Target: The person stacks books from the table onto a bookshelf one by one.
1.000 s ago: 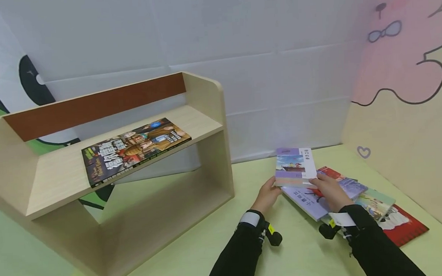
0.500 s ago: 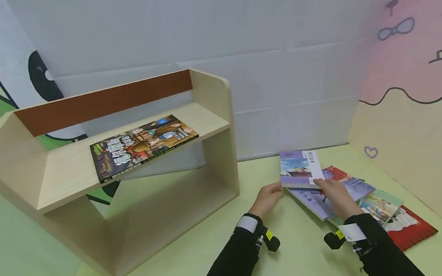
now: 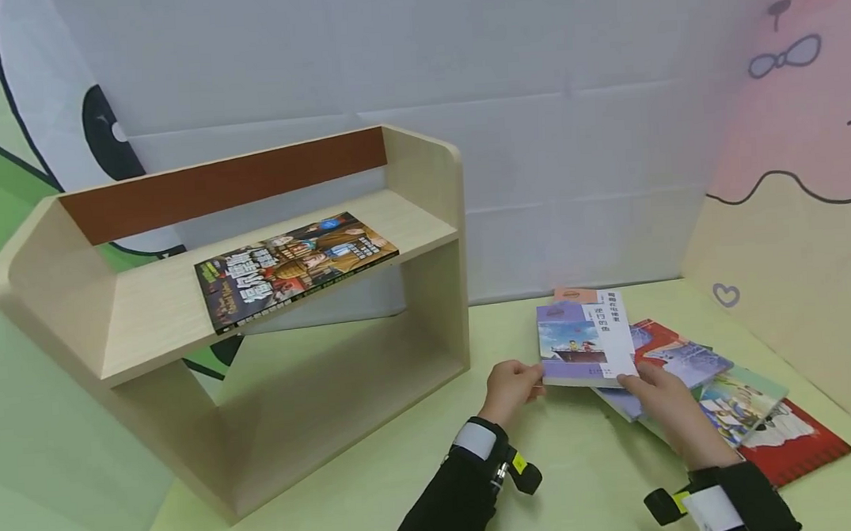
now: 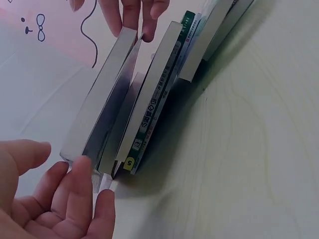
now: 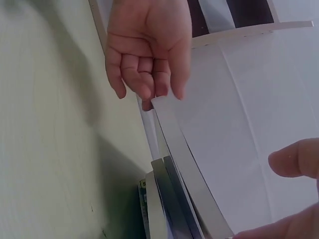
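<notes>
A purple-and-white storybook (image 3: pixel 575 344) with a boat picture lies over the left of the book pile. My left hand (image 3: pixel 509 390) touches its lower left corner; the left wrist view shows fingers (image 4: pixel 102 211) at the corner and thumb a little off it. At the lower right corner is my right hand (image 3: pixel 674 409), fingertips (image 4: pixel 130 15) against the book. The right wrist view shows its thumb (image 5: pixel 294 158) standing off the cover. An orange-topped book (image 3: pixel 575 294) peeks out behind. Both hands' fingers are partly hidden in the head view.
A pale wooden shelf (image 3: pixel 430 297) stands left, with a dark comic book (image 3: pixel 297 267) flat on its upper board. Beside the hands, several books fan out, including a red one (image 3: pixel 797 443) and a green-edged picture book (image 3: pixel 741 402). Fabric-like walls (image 3: pixel 571 172) rise behind the table.
The purple-and-white book has come nearer, uncovering the orange-topped book behind it. My left hand, beside the book half a second ago, has come to its lower left corner. The view has shifted right.
</notes>
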The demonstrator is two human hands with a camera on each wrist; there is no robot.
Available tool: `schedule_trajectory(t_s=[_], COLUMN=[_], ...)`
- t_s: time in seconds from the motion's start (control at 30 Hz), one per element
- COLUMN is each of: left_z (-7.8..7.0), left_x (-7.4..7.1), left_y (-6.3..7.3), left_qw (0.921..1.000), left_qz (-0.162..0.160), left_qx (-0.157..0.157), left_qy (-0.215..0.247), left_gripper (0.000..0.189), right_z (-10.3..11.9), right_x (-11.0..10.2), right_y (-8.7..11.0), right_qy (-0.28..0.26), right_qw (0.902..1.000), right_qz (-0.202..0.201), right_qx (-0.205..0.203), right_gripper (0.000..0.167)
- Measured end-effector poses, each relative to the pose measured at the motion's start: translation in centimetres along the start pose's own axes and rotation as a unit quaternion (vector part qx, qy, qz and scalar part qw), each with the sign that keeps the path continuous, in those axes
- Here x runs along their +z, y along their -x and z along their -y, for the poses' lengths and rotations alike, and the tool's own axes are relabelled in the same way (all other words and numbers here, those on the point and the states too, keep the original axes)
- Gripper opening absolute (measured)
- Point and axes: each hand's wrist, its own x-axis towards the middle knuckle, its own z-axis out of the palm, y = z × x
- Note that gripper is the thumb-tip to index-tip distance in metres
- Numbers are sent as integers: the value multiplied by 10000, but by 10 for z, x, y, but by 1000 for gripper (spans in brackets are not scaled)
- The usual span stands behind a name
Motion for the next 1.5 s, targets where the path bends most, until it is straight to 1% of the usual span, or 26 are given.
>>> schedule_trajectory(t_s=[0.17,0.2,0.3,0.37,0.47,0.57,0.63,0.7,0.77,0.83,0.97,1.07,1.17,1.27,1.4,1.47,1.5], left_z=[3,3,4,5,8,10,12,13,15,18,22,25,24,22,16,13,11], left_x=[-15,-18,-29,-36,-45,-53,-57,-60,-60,-60,-60,-61,-63,-67,-74,-77,-79], left_y=[6,7,9,10,14,19,24,28,34,40,54,63,70,77,86,89,91], left_qw=[9989,9985,9958,9914,9793,9629,9530,9472,9450,9435,9411,9395,9402,9415,9464,9500,9523], left_qz=[428,512,868,1190,1821,2471,2789,2972,3017,3020,2947,2934,2899,2855,2714,2586,2523], left_qx=[22,-22,-290,-543,-849,-999,-1028,-990,-975,-986,-1065,-1021,-950,-854,-652,-541,-503], left_qy=[-173,-178,-32,67,247,428,586,681,807,942,1271,1442,1514,1576,1625,1663,1640], left_gripper=[21,21,21,26,35,38,36,36,35,34,31,31,31,31,36,40,41], right_z=[-2,-3,-7,-10,-14,-17,-18,-19,-21,-23,-29,-31,-31,-29,-23,-19,-18], right_x=[4,5,8,9,12,15,18,22,26,30,37,42,47,51,54,56,57], right_y=[13,15,17,17,17,16,15,14,14,15,18,21,25,28,34,37,38], right_qy=[-457,-580,-905,-1125,-1431,-1636,-1658,-1698,-1662,-1551,-1304,-1423,-1749,-2098,-2439,-2533,-2583], right_qw=[9988,9982,9958,9936,9895,9856,9842,9824,9821,9833,9865,9843,9781,9701,9601,9581,9553], right_qz=[172,179,117,88,167,376,546,681,807,873,942,993,1090,1213,1350,1281,1324], right_qx=[6,12,29,28,75,226,295,374,379,379,321,330,291,146,-215,-386,-559], right_gripper=[71,70,69,67,65,64,65,67,70,70,62,59,62,67,72,71,70])
